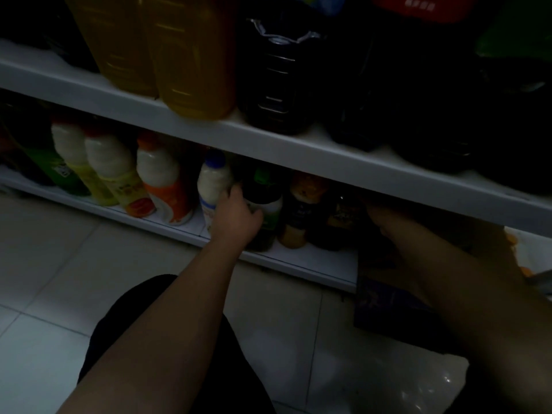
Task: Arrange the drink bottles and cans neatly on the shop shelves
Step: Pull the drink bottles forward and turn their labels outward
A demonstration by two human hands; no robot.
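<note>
Head view, very dim. Lower shelf (313,261), from frame-left: 1 green bottle (56,171), 2 white bottles w/ yellow labels (104,162), 1 orange-label white bottle (161,177), 1 blue-capped white bottle (212,180), 1 green-capped dark bottle (265,201), 1 amber bottle (301,204), 1 dark bottle (343,216). Left hand (236,216) grips the green-capped dark bottle, fingers curled behind it, thumb across its front; it stands on the lower shelf btwn the blue-capped white bottle and the amber bottle. Right hand (385,216) is under the upper shelf (268,141), near the dark bottle; fingers in shadow, can't tell. Up top: 2 big yellow bottles (191,55); dark ones beside, count unclear.
</note>
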